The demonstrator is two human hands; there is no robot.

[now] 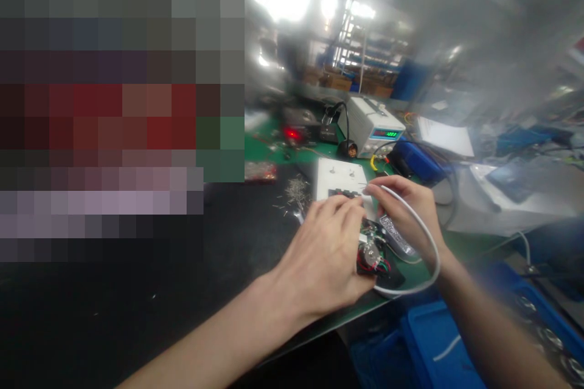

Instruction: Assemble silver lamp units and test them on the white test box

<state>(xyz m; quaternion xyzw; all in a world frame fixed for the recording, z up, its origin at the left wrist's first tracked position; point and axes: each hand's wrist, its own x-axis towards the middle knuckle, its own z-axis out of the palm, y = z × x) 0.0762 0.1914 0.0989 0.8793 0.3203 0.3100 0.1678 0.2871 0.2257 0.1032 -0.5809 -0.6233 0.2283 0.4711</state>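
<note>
My left hand [326, 249] is wrapped over an electronic assembly [371, 253] with a round metal motor-like part and thin red and green wires. Its fingertips reach the lower edge of a white test box [335, 173] with two small posts on top. Pinched between the thumb and fingers of my right hand [401, 200] is the end of a white cable [431, 243]. The cable loops to the right and back under the assembly. Fine wire tips show just left of the right fingertips, close to the box. My left palm hides part of the assembly.
Behind the box stands a power supply [374, 127] with a lit green display. A pile of small metal pins [297, 191] lies left of the box on the black mat [228, 267]. Blue bins [433, 340] sit below the table edge. A clear bag [396, 236] lies near my right wrist.
</note>
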